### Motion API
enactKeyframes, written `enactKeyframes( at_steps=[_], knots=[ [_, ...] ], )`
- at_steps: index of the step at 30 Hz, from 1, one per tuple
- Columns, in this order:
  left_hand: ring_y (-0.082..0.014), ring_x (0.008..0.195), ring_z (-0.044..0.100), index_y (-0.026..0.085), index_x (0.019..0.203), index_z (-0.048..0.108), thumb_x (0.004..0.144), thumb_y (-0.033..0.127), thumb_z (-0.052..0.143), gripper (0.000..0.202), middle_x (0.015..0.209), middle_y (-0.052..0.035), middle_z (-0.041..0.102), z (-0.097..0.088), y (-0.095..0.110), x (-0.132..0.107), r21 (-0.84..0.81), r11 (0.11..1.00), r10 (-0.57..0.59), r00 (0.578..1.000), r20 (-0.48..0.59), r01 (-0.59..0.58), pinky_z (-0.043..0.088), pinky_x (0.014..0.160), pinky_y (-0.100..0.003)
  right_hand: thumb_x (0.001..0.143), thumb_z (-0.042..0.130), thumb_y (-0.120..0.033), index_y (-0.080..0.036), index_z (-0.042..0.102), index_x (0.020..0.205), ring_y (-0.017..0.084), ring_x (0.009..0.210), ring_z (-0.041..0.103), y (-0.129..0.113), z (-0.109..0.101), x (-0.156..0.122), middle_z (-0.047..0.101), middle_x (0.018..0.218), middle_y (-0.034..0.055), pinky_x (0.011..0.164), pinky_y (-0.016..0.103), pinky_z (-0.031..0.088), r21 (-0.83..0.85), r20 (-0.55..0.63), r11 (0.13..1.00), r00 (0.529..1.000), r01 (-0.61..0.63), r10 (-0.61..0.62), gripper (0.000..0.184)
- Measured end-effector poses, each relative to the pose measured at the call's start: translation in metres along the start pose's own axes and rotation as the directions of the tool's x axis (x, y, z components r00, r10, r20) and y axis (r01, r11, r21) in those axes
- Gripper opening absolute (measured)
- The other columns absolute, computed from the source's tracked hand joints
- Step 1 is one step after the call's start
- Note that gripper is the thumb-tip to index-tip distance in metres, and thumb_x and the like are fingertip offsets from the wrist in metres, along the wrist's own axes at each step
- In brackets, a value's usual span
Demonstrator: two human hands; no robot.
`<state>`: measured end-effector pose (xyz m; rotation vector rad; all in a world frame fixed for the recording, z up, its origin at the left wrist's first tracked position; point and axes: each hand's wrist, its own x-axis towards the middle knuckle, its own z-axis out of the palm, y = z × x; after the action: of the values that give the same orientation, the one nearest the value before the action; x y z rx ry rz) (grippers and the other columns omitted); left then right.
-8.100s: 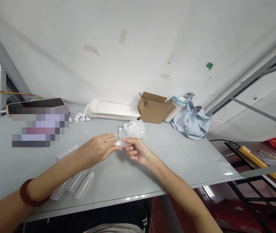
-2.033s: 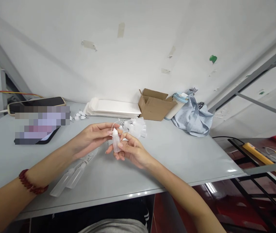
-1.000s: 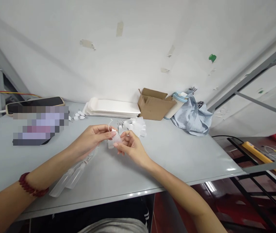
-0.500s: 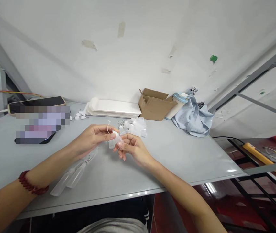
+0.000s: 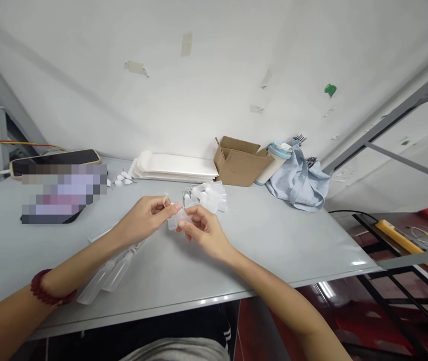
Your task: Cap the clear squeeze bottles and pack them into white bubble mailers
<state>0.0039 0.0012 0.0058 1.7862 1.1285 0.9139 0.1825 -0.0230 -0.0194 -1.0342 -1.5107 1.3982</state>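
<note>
Above the middle of the grey table [image 5: 266, 240], both my hands meet around a small translucent plastic bottle [image 5: 178, 219]. My right hand [image 5: 202, 231] pinches the bottle's body, which lies tilted. My left hand [image 5: 144, 219] is closed at the bottle's top end, fingertips pinched on its white cap with a thin white strap looping by the fingers. Just behind the hands lies a heap of similar small bottles [image 5: 209, 196]. Several long translucent bottles [image 5: 110, 273] lie on the table under my left forearm.
A flat stack of white sheets [image 5: 176, 168] and an open cardboard box [image 5: 238, 163] stand by the back wall, with a cup [image 5: 274, 163] and blue cloth bag [image 5: 300, 183] to the right. Small white caps [image 5: 122, 178] and a phone [image 5: 53, 158] lie at back left. A metal rack [image 5: 405, 271] stands right.
The bottle went from upright between my hands to tilted. My left hand has closed tighter on the cap end, and the strap that stuck up now curls by my fingers.
</note>
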Motion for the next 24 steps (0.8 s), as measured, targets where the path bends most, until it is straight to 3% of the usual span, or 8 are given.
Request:
enactKeyframes(
  at_steps=[8,13,16,20,24],
  knots=[
    [-0.0118,0.049,0.041,0.02,0.05,0.041,0.081,0.054,0.055,0.048,0.05,0.0033,0.043,0.0,-0.003,0.0,-0.021,0.997,-0.067,0.996,0.058,0.068,0.034,0.049,-0.025,0.084,0.063,-0.052,-0.019,0.054,0.089,0.007,0.05,0.041,-0.003,-0.003,-0.001,0.056,0.065,-0.0046,0.052,0.024,0.033,0.029,0.068,0.999,0.998,0.014,-0.016,0.035],
    [-0.0121,0.052,0.043,0.02,0.05,0.045,0.081,0.051,0.055,0.045,0.052,0.0024,0.046,0.0,0.0,-0.002,-0.011,1.0,0.016,1.0,0.012,-0.016,0.036,0.052,-0.025,0.082,0.065,-0.057,-0.018,0.055,0.085,0.006,0.048,0.036,-0.005,-0.005,0.002,0.049,0.06,-0.0059,0.048,0.022,0.024,0.164,0.115,0.986,0.993,-0.03,0.011,0.04],
    [-0.0119,0.052,0.043,0.02,0.051,0.046,0.084,0.049,0.053,0.044,0.052,0.0026,0.045,0.001,0.0,-0.003,-0.019,0.999,0.042,0.999,0.021,-0.042,0.035,0.052,-0.025,0.081,0.064,-0.058,-0.019,0.053,0.079,0.004,0.045,0.028,-0.008,-0.007,0.003,0.045,0.058,-0.0069,0.045,0.022,0.016,0.238,0.163,0.963,0.983,-0.123,0.085,0.041],
    [-0.0127,0.055,0.046,0.019,0.06,0.056,0.085,0.047,0.052,0.037,0.058,0.0011,0.054,0.002,-0.001,-0.005,-0.037,0.998,0.058,0.997,0.058,-0.055,0.037,0.053,-0.025,0.082,0.061,-0.06,-0.017,0.057,0.081,0.004,0.042,0.014,-0.012,-0.013,0.005,0.032,0.052,-0.0106,0.042,0.022,0.01,0.311,0.319,0.9,0.925,-0.306,0.205,0.043],
    [-0.0133,0.058,0.049,0.019,0.066,0.062,0.085,0.045,0.053,0.033,0.066,-0.0004,0.061,0.002,0.001,-0.005,-0.078,0.993,0.09,0.993,0.082,-0.084,0.041,0.058,-0.025,0.082,0.06,-0.06,-0.017,0.059,0.081,0.004,0.039,0.014,-0.011,-0.016,0.007,0.03,0.049,-0.0116,0.04,0.022,0.011,0.329,0.376,0.873,0.898,-0.359,0.228,0.043]
  ],
)
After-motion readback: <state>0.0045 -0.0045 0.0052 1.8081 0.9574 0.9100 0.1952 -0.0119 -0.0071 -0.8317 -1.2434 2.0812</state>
